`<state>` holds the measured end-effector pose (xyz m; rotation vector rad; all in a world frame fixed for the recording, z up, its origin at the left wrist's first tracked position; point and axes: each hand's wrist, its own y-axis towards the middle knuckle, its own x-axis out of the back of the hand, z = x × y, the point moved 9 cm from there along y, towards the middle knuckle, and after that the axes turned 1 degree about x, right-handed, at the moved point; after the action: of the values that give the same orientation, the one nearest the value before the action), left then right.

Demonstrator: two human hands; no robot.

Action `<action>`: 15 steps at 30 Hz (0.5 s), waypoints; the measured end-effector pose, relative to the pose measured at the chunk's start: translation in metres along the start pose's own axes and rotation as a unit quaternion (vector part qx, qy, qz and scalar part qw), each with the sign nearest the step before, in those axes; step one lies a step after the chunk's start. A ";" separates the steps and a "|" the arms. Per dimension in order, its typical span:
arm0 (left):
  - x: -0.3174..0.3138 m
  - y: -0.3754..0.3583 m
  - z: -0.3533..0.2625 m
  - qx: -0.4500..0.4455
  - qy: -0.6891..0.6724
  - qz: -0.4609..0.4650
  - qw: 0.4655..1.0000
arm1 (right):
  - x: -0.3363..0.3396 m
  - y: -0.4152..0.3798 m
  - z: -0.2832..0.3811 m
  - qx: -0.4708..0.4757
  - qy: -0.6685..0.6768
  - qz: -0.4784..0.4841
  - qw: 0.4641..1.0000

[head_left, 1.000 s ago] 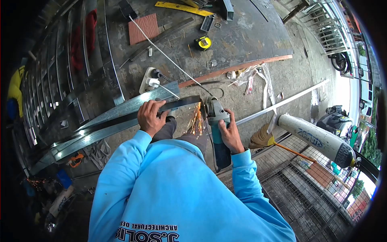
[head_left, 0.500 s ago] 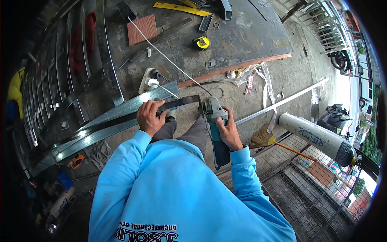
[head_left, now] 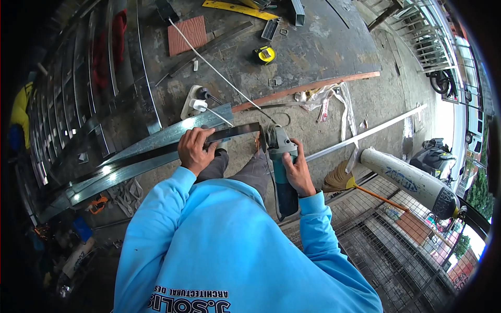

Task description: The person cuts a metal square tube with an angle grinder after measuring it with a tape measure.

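My left hand is closed around a dark metal bar near its end. That bar rests along shiny galvanized metal channels reaching off to the left. In my right hand is a teal and grey angle grinder, gripped by its body. The grinder's disc is up against the bar's right end, and a few orange sparks show just below the contact. A white cord runs from the table down behind the grinder head.
On the metal table lie a tape measure, a reddish board and a yellow square. A power outlet sits at its near edge. To the right are a gas cylinder, a broom and a long metal strip.
Orange sparks have appeared below the grinder disc and faintly at the far lower left. The disc now meets the bar's end. Both hands keep their grips.
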<state>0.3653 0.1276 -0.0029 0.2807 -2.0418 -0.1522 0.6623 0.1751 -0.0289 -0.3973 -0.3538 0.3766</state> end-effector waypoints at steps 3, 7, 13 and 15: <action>0.001 0.000 0.000 0.001 -0.001 -0.002 1.000 | 0.000 0.002 -0.002 -0.004 -0.013 0.001 1.000; 0.000 0.000 0.000 0.000 0.000 -0.004 1.000 | -0.007 0.003 -0.014 -0.060 0.009 0.034 0.998; 0.001 0.000 0.000 -0.003 -0.004 -0.008 1.000 | -0.001 0.000 0.000 -0.010 0.004 0.020 1.000; 0.001 0.000 0.000 -0.002 -0.002 -0.007 1.000 | -0.002 0.000 -0.003 -0.022 0.008 0.030 0.999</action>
<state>0.3650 0.1273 -0.0023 0.2922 -2.0446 -0.1643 0.6620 0.1733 -0.0323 -0.4548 -0.3352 0.4237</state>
